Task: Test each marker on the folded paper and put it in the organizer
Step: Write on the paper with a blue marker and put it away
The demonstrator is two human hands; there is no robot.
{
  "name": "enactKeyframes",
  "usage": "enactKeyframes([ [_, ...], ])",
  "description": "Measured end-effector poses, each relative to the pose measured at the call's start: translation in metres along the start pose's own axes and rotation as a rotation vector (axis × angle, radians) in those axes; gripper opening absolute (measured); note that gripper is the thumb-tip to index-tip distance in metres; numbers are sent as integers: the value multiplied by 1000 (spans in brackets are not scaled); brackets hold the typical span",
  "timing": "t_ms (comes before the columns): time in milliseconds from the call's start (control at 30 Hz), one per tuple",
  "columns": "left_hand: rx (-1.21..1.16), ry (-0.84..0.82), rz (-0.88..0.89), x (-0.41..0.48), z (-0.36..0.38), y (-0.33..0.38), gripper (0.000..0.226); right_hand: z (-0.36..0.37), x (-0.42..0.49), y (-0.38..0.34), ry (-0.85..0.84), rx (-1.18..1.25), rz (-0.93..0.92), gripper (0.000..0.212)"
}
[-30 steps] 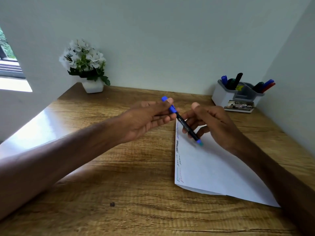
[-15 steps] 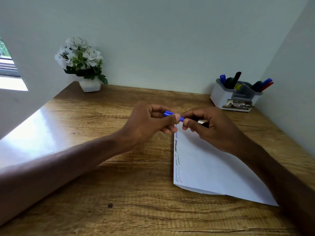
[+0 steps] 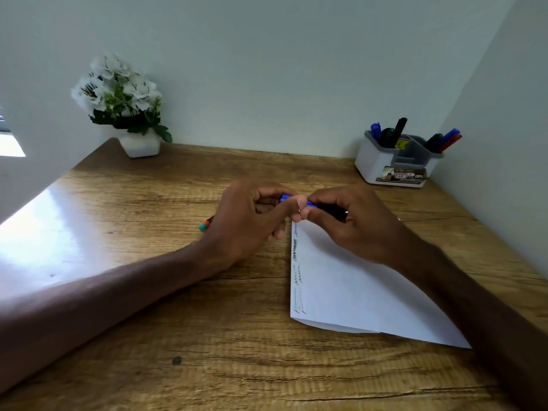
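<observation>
Soft daylight enters from a bright opening (image 3: 10,145) at the far left edge, which is blown out to plain white. It throws a broad pale glare across the left side of the wooden table (image 3: 243,366), washing out the grain there, while the right side keeps its warm brown tone. The walls read an even grey-green, dimmer toward the right corner. Shadows are faint and diffuse; a thin one edges the folded paper (image 3: 355,295) along its near side. Wide-angle distortion bows the table's edges and stretches both forearms at the lower corners. Detail is soft overall, with fine print on the organizer (image 3: 382,164) unreadable.
</observation>
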State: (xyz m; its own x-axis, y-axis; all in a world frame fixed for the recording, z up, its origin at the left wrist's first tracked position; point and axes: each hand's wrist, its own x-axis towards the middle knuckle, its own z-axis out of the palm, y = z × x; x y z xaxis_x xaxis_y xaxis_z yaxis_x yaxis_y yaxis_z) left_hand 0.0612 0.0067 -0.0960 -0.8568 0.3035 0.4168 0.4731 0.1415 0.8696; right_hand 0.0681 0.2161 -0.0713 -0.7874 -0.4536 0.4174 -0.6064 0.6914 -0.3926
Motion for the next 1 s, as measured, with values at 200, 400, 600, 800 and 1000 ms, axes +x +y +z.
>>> enactKeyframes([
  [200, -42, 27, -10, 1, -3, -1, 17, -3, -1, -1, 2, -61, 17, 26],
  [400, 152, -64, 71, 5, -6, -3, 15, -2, -2, -1, -20, -156, 85, 30],
  [600, 725, -185, 309, 6, -14, 2, 19, -22, -6, -3, -64, 0, 147, 15],
  [800, 598, -88, 259, 6, -23, -10, 24, -48, -7, 9, -6, 499, 248, 29],
  [1000, 507, -135, 197, 7, -16, -7, 34, -50, -22, 10, 4, 818, 349, 28],
])
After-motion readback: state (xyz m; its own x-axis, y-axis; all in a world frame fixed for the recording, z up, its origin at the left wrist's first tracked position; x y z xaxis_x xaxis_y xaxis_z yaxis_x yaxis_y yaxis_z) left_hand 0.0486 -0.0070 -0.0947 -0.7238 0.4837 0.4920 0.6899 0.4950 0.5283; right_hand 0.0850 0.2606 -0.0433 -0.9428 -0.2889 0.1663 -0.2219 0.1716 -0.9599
